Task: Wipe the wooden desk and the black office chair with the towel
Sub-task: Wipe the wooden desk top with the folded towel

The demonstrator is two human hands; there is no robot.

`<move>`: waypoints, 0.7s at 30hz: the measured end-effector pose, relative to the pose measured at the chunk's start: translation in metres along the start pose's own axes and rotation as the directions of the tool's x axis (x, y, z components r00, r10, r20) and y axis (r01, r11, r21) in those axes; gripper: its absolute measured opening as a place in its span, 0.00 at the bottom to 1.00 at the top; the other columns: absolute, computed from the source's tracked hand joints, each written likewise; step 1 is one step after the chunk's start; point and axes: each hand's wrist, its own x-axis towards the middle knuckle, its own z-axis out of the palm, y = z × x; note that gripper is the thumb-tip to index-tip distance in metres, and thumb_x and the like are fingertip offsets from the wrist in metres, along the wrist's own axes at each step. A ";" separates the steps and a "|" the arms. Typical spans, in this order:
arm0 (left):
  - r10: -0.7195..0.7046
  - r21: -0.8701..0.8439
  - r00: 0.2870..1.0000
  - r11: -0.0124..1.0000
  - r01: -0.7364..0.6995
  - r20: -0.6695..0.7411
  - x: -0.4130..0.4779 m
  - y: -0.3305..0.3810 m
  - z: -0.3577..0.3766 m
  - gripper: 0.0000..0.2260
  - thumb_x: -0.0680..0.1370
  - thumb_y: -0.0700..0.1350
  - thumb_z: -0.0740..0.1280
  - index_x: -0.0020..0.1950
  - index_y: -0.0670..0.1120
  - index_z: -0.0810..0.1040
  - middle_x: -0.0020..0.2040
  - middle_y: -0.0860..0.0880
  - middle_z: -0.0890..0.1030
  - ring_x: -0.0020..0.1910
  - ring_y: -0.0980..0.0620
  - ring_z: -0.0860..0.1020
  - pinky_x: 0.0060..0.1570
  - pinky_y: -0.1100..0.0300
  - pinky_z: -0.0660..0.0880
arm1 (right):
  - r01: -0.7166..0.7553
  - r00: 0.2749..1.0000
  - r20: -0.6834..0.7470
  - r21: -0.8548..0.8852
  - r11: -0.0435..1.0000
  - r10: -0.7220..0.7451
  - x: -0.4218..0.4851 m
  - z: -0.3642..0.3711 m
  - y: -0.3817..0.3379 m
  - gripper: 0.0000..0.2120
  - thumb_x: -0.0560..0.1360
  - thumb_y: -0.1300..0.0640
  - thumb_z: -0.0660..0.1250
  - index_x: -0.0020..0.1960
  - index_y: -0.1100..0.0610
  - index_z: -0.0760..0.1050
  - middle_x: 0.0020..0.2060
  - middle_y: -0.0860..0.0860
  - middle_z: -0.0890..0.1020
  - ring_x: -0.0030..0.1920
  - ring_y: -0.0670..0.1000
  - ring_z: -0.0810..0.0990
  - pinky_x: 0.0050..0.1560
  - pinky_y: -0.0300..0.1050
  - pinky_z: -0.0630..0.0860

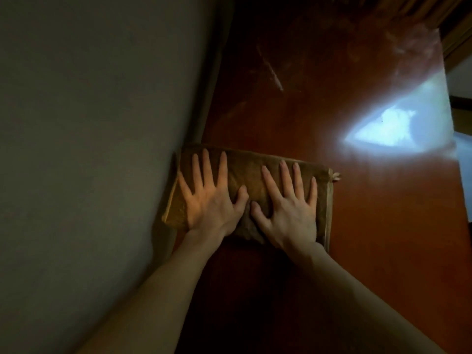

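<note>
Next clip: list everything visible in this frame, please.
desk: one, reddish-brown wood, centre and right.
wall: one, grey-green, along the desk's left side.
towel: one, golden-brown, folded, on the desk, its left edge against the wall.
light reflection: one, bluish-white, on the desk's right part.
pleated fabric: one, tan, top right corner; too dark to identify.
left hand: one, flat with fingers spread, pressing the towel's left half.
right hand: one, flat with fingers spread, pressing the towel's right half.

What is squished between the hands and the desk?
The folded towel: the left hand and right hand press flat on it, and it lies on the wooden desk, as the head view shows.
</note>
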 end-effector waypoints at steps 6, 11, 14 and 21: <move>0.062 0.036 0.998 0.997 -0.062 -0.005 0.079 0.011 -0.001 0.39 0.78 0.69 0.44 0.85 0.51 0.46 0.84 0.40 0.47 0.83 0.39 0.44 0.77 0.30 0.44 | -0.034 0.998 -0.048 0.008 0.999 0.035 0.068 -0.007 0.012 0.37 0.79 0.27 0.47 0.84 0.41 0.48 0.84 0.52 0.49 0.83 0.55 0.40 0.79 0.69 0.42; 0.072 0.021 0.997 0.997 -0.072 -0.014 0.137 0.022 -0.001 0.39 0.77 0.69 0.43 0.85 0.52 0.45 0.84 0.41 0.45 0.83 0.40 0.42 0.78 0.32 0.41 | -0.051 0.996 -0.076 -0.011 0.999 0.050 0.122 -0.011 0.023 0.36 0.79 0.27 0.45 0.84 0.40 0.47 0.84 0.52 0.49 0.83 0.55 0.40 0.80 0.68 0.40; 0.074 0.036 0.997 0.997 -0.074 -0.015 0.167 0.028 -0.002 0.40 0.77 0.70 0.42 0.85 0.52 0.44 0.84 0.41 0.45 0.83 0.41 0.42 0.78 0.33 0.40 | -0.060 0.995 -0.083 -0.017 0.998 0.058 0.152 -0.014 0.030 0.36 0.79 0.27 0.44 0.83 0.40 0.47 0.84 0.52 0.49 0.83 0.55 0.40 0.80 0.67 0.39; 0.088 0.070 0.996 0.994 -0.088 -0.003 0.235 0.041 -0.005 0.42 0.74 0.71 0.38 0.85 0.52 0.43 0.84 0.42 0.43 0.83 0.41 0.40 0.78 0.34 0.38 | -0.085 0.993 -0.079 -0.021 0.996 0.083 0.210 -0.023 0.041 0.37 0.78 0.27 0.42 0.84 0.40 0.47 0.84 0.50 0.47 0.83 0.54 0.39 0.80 0.67 0.38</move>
